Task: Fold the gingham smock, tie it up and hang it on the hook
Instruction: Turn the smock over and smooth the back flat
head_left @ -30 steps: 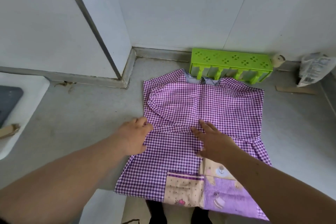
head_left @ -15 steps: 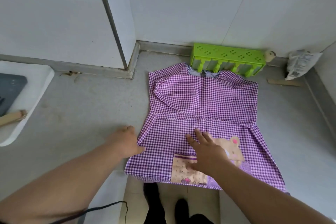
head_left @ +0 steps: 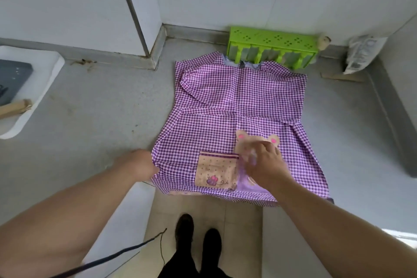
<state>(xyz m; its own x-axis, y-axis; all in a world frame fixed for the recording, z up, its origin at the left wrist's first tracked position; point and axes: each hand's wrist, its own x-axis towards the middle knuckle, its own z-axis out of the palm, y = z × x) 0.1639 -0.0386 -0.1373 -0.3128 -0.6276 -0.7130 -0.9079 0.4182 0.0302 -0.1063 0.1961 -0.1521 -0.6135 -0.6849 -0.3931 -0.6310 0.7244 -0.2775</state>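
Right hand blurred over smock

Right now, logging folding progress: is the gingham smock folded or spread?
Mostly spread: the gingham smock lies flat on the counter, skirt fanned out, only its sleeves folded in.

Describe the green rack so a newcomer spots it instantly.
Start at the purple gingham smock spread on the grey counter. Past its collar, against the back wall, stands the green rack. It is the only bright green thing, with clover-shaped holes and slots.
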